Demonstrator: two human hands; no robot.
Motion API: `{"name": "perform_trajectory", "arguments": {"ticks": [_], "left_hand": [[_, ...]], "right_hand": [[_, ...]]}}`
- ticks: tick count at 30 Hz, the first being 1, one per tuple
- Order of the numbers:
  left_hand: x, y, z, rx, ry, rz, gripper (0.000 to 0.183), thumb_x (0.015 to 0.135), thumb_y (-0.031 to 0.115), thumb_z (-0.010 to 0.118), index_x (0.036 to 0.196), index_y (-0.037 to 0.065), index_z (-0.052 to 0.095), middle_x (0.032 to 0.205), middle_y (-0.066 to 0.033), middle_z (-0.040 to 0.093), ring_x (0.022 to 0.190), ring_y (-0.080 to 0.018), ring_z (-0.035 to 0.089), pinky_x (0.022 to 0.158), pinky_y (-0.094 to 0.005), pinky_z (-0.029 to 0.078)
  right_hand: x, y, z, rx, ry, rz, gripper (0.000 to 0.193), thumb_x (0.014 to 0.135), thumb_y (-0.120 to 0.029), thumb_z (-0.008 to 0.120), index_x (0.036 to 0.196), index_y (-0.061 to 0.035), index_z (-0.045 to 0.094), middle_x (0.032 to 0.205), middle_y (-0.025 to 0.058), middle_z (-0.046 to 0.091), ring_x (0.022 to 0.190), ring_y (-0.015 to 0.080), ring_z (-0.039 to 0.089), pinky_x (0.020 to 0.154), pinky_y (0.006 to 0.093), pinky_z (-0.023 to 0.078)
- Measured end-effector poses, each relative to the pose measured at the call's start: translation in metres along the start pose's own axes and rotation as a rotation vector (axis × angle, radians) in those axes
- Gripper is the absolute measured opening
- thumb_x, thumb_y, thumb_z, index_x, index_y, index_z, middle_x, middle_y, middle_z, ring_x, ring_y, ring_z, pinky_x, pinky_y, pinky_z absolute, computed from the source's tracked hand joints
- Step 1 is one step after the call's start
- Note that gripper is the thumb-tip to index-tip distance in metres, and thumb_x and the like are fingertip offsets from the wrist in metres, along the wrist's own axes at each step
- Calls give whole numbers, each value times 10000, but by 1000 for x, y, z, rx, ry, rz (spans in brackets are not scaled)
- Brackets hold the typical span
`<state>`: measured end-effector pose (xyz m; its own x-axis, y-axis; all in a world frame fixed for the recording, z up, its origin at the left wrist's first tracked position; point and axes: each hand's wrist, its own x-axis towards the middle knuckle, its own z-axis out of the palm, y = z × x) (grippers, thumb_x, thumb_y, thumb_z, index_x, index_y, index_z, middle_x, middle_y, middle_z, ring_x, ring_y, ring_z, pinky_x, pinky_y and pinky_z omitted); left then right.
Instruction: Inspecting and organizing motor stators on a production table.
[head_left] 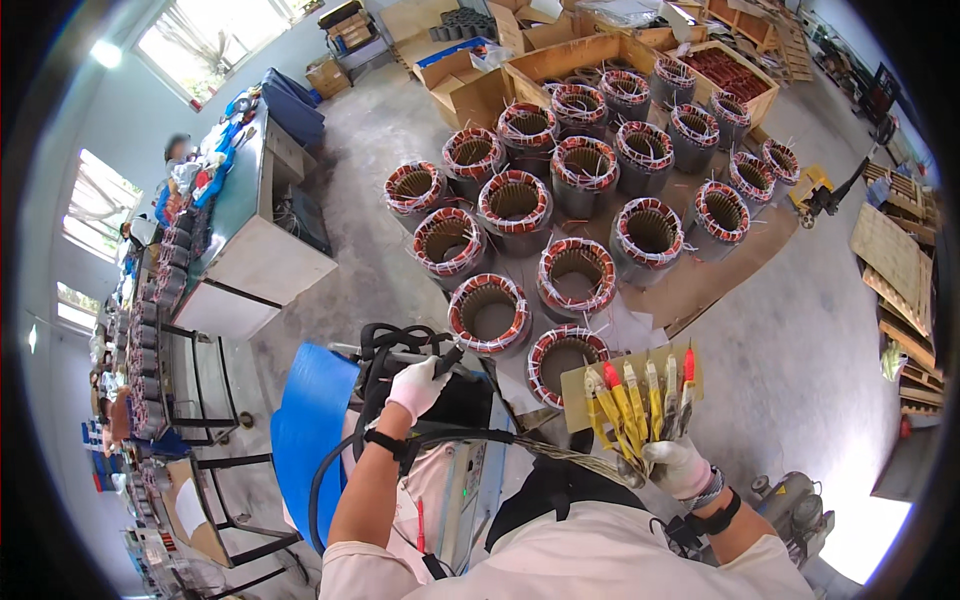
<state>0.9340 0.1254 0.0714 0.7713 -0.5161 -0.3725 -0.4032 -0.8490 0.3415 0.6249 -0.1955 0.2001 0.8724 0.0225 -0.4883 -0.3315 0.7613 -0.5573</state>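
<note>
My left hand [416, 390], in a white glove, is closed around a black handle-like piece [449, 360] beside the machine with black cables. My right hand [678, 468], gloved and soiled at the fingertips, grips a fan of yellow-sleeved wire leads [628, 402]. Two of these leads have red ends, and their tips point away from me. Behind them is a flat tan board [574, 400]; whether my hand also holds it I cannot tell. A black cable [450, 436] and a bundle of bare-looking wires run across my front toward my right hand.
Several motor stators [490, 312] with red and white laced windings stand ahead on the floor. A blue panel [312, 420] and a machine [470, 490] are close at my left. A workbench [262, 275] lies farther left, a yellow pallet jack [815, 190] far right. Someone sits behind the bench.
</note>
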Motion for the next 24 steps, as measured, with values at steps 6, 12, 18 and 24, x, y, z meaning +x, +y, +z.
{"name": "perform_trajectory", "arguments": {"ticks": [6, 12, 18, 24], "left_hand": [[-9, 7, -17, -256, 45, 118, 545, 834, 294, 772, 1281, 39, 592, 1144, -212, 670, 1108, -392, 635, 946, -420, 509], [-9, 9, -7, -441, 327, 261, 424, 823, 108, 736, 1217, 10, 614, 1179, -181, 646, 1090, -360, 633, 952, -400, 510], [-6, 33, -11, -473, 490, 276, 230, 835, 33, 688, 1064, 14, 681, 997, -159, 704, 921, -340, 689, 837, -384, 552], [-5, 49, -4, -560, 564, 213, 212, 836, 8, 682, 1047, 12, 696, 987, -155, 705, 881, -310, 704, 782, -360, 563]], "right_hand": [[22, 2, 23, -114, 61, -38, 567, 833, -164, 733, 1348, -10, 554, 1092, 147, 692, 860, 205, 698, 622, 296, 586], [48, 10, 53, -357, 103, 13, 562, 781, -334, 829, 1185, -12, 606, 906, 73, 704, 639, 123, 660, 538, 233, 513], [56, 4, 68, -363, 114, 10, 638, 753, -426, 838, 1170, -2, 607, 886, 69, 697, 650, 132, 666, 528, 236, 508], [63, 0, 57, -340, 44, 3, 642, 768, -241, 836, 1297, 0, 564, 1063, 101, 706, 814, 156, 685, 660, 278, 562]]}}
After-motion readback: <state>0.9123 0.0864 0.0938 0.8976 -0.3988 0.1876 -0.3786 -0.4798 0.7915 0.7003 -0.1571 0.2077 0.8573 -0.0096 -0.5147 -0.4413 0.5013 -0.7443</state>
